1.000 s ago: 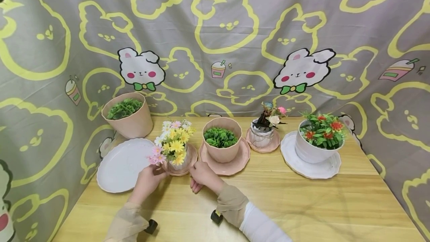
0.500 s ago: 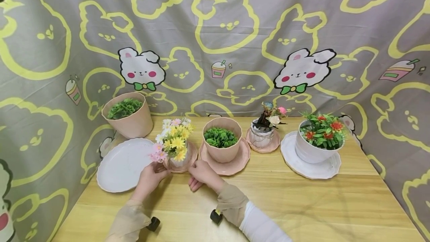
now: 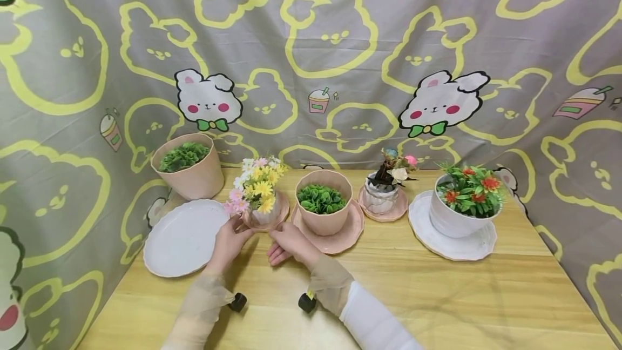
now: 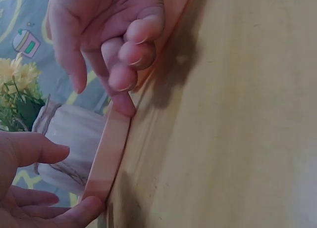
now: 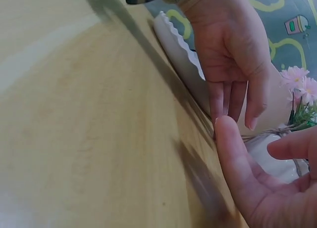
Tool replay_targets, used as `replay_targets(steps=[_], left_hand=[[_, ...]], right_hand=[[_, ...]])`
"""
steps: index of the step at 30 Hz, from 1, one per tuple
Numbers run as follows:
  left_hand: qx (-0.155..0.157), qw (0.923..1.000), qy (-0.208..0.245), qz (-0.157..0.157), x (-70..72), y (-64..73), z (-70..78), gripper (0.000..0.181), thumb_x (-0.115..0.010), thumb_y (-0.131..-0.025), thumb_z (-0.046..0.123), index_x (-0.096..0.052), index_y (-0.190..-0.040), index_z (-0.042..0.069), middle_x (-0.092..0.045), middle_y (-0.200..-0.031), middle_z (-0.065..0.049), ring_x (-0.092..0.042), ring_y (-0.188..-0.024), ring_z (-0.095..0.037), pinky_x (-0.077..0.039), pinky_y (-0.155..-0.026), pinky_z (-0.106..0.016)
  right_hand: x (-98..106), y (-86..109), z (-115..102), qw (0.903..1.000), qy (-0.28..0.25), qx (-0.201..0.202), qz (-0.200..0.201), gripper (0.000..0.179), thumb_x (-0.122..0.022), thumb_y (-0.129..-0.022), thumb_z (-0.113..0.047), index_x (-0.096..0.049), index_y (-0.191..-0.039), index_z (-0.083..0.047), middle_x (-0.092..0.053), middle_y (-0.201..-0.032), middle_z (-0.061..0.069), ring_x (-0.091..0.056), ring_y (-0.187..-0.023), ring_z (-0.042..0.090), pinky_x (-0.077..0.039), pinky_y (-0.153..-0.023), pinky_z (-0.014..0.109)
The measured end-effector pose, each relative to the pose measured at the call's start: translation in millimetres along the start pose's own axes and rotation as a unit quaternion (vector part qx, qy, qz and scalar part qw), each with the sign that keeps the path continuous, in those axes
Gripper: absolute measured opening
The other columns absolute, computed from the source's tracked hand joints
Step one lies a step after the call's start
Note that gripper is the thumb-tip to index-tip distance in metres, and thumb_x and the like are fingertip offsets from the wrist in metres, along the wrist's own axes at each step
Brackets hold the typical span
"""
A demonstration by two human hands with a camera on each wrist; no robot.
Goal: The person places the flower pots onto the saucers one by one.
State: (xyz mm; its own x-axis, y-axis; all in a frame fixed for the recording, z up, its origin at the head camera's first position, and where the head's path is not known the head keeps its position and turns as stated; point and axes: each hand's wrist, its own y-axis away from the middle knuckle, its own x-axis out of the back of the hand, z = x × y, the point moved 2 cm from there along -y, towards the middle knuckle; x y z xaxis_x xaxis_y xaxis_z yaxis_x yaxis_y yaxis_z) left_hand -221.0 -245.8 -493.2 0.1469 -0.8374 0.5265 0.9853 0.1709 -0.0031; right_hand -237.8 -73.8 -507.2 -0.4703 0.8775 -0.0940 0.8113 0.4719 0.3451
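A small white pot [image 3: 268, 217] wound with twine holds yellow, pink and white daisies [image 3: 261, 187]. It stands on a pink saucer [image 3: 284, 210], left of centre in the head view. My left hand [image 3: 231, 243] touches the saucer's near left rim with extended fingers, its thumb beside the pot. From the near right, my right hand [image 3: 293, 243] puts a straight finger to the same rim. In the left wrist view that fingertip presses the pink saucer wall [image 4: 110, 154], while the right hand's other fingers [image 4: 137, 54] curl loosely, holding nothing.
Left lies a white scalloped plate [image 3: 182, 239], with a large pink pot [image 3: 199, 177] behind. Close on the right is a pink pot [image 3: 323, 220] on its saucer [image 3: 352, 231]. Farther right stand a small rose pot [image 3: 381, 199] and a white pot [image 3: 457, 223] with red flowers.
The saucer with the daisy pot has slid back toward the curtain, away from me. Both hands have moved with it, staying at its near rim. The other pots have not moved.
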Motion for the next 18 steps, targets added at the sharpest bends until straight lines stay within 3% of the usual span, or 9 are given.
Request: replay_targets(steps=[5,10,18], left_hand=[[0.023,0.9997,-0.004,-0.003,-3.4,-13.1,1.9,0.072,-0.067,-0.089,0.016,-0.031,-0.147,-0.008,-0.044,-0.145,-0.028,-0.050,-0.130,-0.040,-0.042,-0.110,-0.047],[0.030,0.9994,-0.014,-0.006,-4.8,-25.7,5.9,0.074,-0.067,-0.088,0.020,-0.032,-0.147,-0.006,-0.044,-0.146,-0.028,-0.046,-0.134,-0.042,-0.036,-0.114,-0.049],[0.037,0.9992,0.013,-0.006,-7.7,-41.6,8.9,0.073,-0.066,-0.088,0.015,-0.030,-0.149,-0.005,-0.043,-0.146,-0.027,-0.044,-0.135,-0.042,-0.033,-0.116,-0.048]], right_hand=[[1.6,-9.8,-4.0,0.9995,-0.033,0.000,0.002,0.033,-0.045,-0.100,-0.015,-0.041,-0.127,0.003,-0.062,-0.065,0.013,-0.063,-0.048,0.020,-0.061,-0.057,0.039],[1.1,-19.5,-9.6,0.9990,-0.044,0.000,0.010,0.032,-0.044,-0.098,-0.012,-0.043,-0.124,0.006,-0.062,-0.066,0.014,-0.063,-0.050,0.020,-0.061,-0.059,0.039],[1.4,-31.5,-14.6,0.9980,-0.049,-0.007,0.039,0.032,-0.044,-0.095,-0.009,-0.042,-0.123,0.006,-0.062,-0.068,0.016,-0.062,-0.051,0.021,-0.062,-0.060,0.039]])
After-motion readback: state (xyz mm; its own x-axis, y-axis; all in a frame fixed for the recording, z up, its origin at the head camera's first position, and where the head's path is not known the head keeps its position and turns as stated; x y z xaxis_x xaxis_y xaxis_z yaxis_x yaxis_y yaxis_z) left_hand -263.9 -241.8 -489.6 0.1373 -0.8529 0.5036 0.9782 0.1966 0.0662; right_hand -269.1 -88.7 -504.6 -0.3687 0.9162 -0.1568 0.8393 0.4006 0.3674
